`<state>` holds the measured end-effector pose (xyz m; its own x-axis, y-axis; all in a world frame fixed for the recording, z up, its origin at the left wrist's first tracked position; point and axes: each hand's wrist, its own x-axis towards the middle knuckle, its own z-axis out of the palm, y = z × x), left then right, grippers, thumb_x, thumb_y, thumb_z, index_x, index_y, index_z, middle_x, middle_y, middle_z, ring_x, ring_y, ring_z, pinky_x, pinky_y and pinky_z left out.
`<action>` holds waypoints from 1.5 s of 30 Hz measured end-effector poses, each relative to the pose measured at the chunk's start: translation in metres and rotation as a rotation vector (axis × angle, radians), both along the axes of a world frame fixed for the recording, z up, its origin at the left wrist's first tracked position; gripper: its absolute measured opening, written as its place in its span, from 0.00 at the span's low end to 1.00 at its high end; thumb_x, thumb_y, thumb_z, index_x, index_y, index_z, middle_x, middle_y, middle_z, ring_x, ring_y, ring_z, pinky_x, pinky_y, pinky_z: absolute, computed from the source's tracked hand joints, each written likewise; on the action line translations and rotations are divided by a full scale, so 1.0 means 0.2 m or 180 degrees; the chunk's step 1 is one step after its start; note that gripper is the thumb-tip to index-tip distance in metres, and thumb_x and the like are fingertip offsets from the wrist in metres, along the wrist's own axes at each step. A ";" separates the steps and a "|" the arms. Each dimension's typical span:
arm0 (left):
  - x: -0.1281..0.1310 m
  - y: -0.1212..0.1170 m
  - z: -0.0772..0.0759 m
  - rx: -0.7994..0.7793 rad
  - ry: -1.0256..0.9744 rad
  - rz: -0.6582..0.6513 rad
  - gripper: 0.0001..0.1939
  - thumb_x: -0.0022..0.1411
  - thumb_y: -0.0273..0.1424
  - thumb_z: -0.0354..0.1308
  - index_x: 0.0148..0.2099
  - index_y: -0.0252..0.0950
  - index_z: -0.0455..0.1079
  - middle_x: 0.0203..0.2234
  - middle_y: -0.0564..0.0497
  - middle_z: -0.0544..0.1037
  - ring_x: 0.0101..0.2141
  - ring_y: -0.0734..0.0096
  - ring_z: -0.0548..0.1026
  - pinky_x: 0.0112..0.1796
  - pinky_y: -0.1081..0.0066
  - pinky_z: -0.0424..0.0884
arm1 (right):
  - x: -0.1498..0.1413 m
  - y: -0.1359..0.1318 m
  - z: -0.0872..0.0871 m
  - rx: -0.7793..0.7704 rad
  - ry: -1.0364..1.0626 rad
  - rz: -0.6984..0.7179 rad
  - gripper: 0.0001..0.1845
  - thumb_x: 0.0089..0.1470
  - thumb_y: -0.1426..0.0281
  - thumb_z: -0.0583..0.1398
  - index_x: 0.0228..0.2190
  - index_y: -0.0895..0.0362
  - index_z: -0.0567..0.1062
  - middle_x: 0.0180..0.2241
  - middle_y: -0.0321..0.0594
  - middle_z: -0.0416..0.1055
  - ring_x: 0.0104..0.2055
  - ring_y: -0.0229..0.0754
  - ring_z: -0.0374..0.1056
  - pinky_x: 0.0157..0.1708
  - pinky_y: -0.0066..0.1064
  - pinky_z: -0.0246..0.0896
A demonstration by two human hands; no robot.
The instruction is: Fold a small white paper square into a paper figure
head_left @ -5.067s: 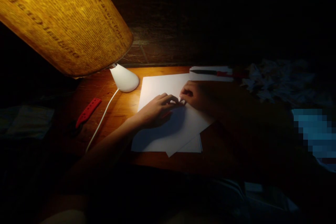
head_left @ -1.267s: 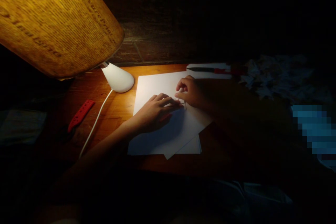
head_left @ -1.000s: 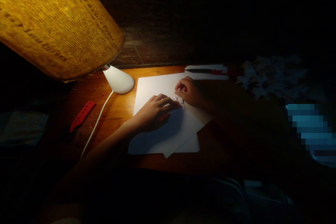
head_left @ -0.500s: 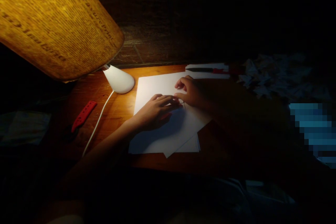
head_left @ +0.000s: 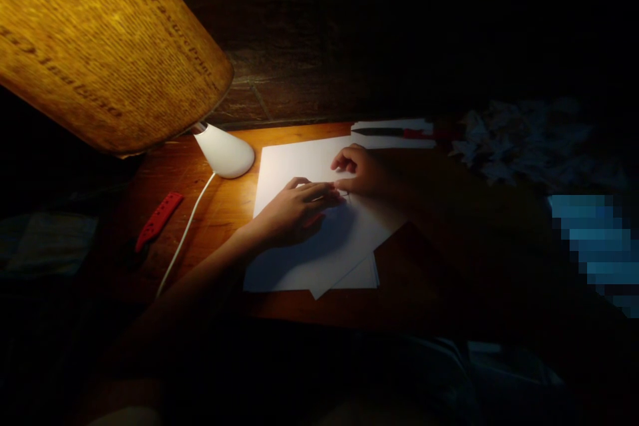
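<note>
Lit by the lamp, a stack of white paper lies on the wooden table, its top sheet turned at an angle. My left hand rests on that sheet with its fingers stretched out and slightly spread. Close to those fingertips is my right hand; its fingers are curled, and the thumb reaches out apart from them, against the paper. A short dark line, like a paper edge or crease, shows between the hands. Shadow hides most of the right forearm.
A desk lamp with a white base and large yellow shade stands left, its white cord running forward. A red knife-like handle lies beside it. A black-and-red knife rests on more paper; folded white pieces are heaped right.
Both hands stay at nearly the same spot on the paper. The left fingers have shifted very slightly, and the view has moved a little.
</note>
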<state>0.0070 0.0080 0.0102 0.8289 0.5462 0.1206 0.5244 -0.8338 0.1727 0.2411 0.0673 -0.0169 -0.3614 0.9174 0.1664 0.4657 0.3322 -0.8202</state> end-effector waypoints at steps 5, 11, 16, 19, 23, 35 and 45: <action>0.01 0.00 0.01 -0.0033 0.0038 -0.0001 0.25 0.72 0.24 0.55 0.68 0.42 0.73 0.65 0.41 0.77 0.61 0.52 0.78 0.61 0.50 0.70 | 0.02 0.01 0.03 -0.0208 0.0092 0.0011 0.14 0.38 0.72 0.70 0.32 0.56 0.78 0.36 0.40 0.72 0.35 0.42 0.64 0.36 0.38 0.63; 0.00 0.00 0.00 -0.0080 0.0006 0.0008 0.25 0.72 0.25 0.56 0.68 0.44 0.72 0.63 0.43 0.78 0.60 0.55 0.79 0.60 0.52 0.70 | 0.01 0.00 0.02 -0.0156 0.0048 -0.0039 0.14 0.39 0.72 0.71 0.31 0.55 0.77 0.35 0.38 0.72 0.34 0.41 0.63 0.35 0.37 0.62; 0.00 0.00 -0.01 -0.0040 -0.0073 0.0028 0.25 0.71 0.25 0.56 0.67 0.43 0.72 0.63 0.43 0.78 0.58 0.56 0.79 0.60 0.53 0.70 | 0.00 -0.02 0.02 0.0035 0.0046 0.0045 0.15 0.41 0.72 0.71 0.33 0.54 0.75 0.37 0.40 0.73 0.37 0.42 0.64 0.38 0.37 0.63; -0.01 0.01 -0.01 -0.0005 -0.0077 -0.0007 0.24 0.72 0.25 0.57 0.67 0.43 0.73 0.63 0.42 0.77 0.57 0.56 0.79 0.59 0.53 0.70 | 0.00 -0.02 0.03 -0.0147 0.0184 0.0006 0.16 0.41 0.71 0.72 0.32 0.55 0.74 0.37 0.40 0.73 0.36 0.42 0.64 0.37 0.38 0.63; -0.01 0.01 -0.01 0.0025 -0.0056 -0.0033 0.24 0.73 0.26 0.56 0.67 0.43 0.72 0.62 0.43 0.77 0.55 0.57 0.79 0.59 0.54 0.70 | 0.01 -0.02 0.03 -0.0239 0.0278 0.0023 0.17 0.40 0.69 0.74 0.33 0.55 0.75 0.35 0.39 0.73 0.36 0.43 0.64 0.35 0.38 0.61; -0.01 0.01 -0.03 0.0056 -0.0343 -0.0083 0.24 0.72 0.25 0.58 0.66 0.43 0.73 0.59 0.40 0.72 0.57 0.55 0.75 0.56 0.52 0.75 | 0.01 -0.01 0.01 -0.0126 0.0249 0.0049 0.18 0.39 0.70 0.73 0.33 0.54 0.74 0.36 0.39 0.71 0.36 0.42 0.62 0.36 0.38 0.61; -0.01 0.01 -0.02 0.0048 -0.0311 -0.0097 0.25 0.72 0.25 0.57 0.69 0.43 0.72 0.57 0.40 0.74 0.54 0.54 0.76 0.55 0.50 0.76 | 0.00 -0.02 0.00 -0.0021 0.0305 -0.0019 0.18 0.39 0.70 0.73 0.33 0.54 0.73 0.37 0.39 0.72 0.36 0.43 0.63 0.37 0.39 0.61</action>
